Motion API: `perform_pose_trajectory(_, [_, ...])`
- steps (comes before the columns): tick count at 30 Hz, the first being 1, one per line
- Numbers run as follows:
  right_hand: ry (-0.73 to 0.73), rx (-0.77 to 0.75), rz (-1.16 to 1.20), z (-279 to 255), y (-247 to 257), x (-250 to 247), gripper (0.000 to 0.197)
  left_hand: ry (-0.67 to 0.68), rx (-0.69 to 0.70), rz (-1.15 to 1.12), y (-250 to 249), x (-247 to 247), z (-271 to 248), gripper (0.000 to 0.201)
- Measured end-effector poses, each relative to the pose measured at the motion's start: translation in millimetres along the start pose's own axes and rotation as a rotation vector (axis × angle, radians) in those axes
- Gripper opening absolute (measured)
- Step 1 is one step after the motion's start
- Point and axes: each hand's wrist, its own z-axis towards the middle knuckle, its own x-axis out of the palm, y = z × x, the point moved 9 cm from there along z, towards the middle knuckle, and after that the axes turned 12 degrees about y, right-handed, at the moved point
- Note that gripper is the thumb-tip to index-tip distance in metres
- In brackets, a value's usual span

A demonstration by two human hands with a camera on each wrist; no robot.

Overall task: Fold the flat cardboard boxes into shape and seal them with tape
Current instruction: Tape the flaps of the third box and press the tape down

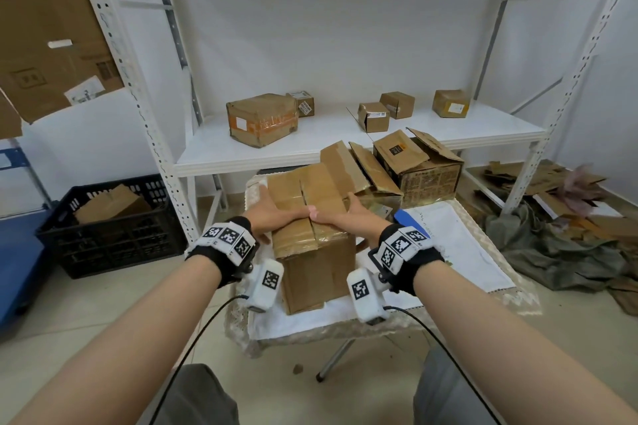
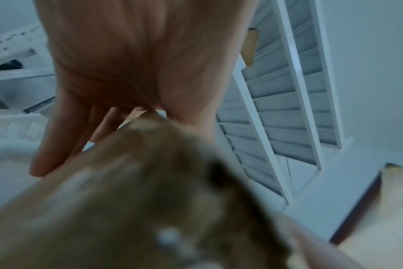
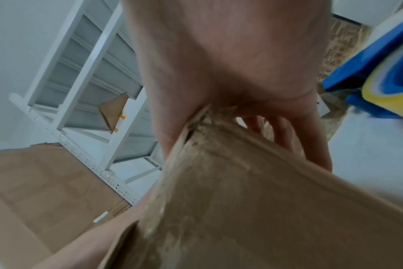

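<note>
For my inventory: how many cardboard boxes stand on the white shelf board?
5: a big one at left, a small one behind it, two in the middle, one at right. None seems hidden.

Both forearms are bare. Each wrist wears a black strap [image 1: 221, 264] carrying white blocks printed with black-and-white square markers [image 1: 228, 235]. A white camera housing [image 1: 265, 285] with its own marker hangs under each wrist, trailing a thin black cable [image 1: 193, 342]. Grey-olive trousers [image 1: 203, 397] cover the knees.
</note>
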Motion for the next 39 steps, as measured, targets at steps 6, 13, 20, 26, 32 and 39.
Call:
perform_pose_trajectory(6, [0.02, -0.073, 0.02, -8.9, 16.4, -2.8, 0.11, 0.035, 0.117, -0.048, -26.4, -5.5, -23.4, 0.095])
perform_pose_trajectory(13, [-0.033, -0.212, 0.117, -41.2, 51.7, -12.7, 0.068, -0.071, 0.166, -0.131, -58.7, -41.6, -64.1, 0.094])
perform_pose_trajectory(20, [-0.132, -0.405, 0.291, -51.1, 60.8, -18.3, 0.054, -0.15, 0.414, -0.212, -77.0, -45.2, -81.4, 0.114])
perform_pose_trajectory(26, [-0.133, -0.341, 0.32, -37.6, 39.1, -10.0, 0.103, -0.218, 0.49, -0.172, -68.5, -41.4, -84.0, 0.08])
perform_pose_trajectory(32, [-0.106, -0.273, 0.382, -20.8, 5.6, -2.8, 0.107, -0.192, 0.442, -0.008, -47.7, -22.5, -70.7, 0.077])
perform_pose_trajectory(39, [-0.131, -0.356, 0.399, -23.1, -1.3, -4.8, 0.101, -0.209, 0.743, 0.25, -90.9, -3.5, -83.8, 0.07])
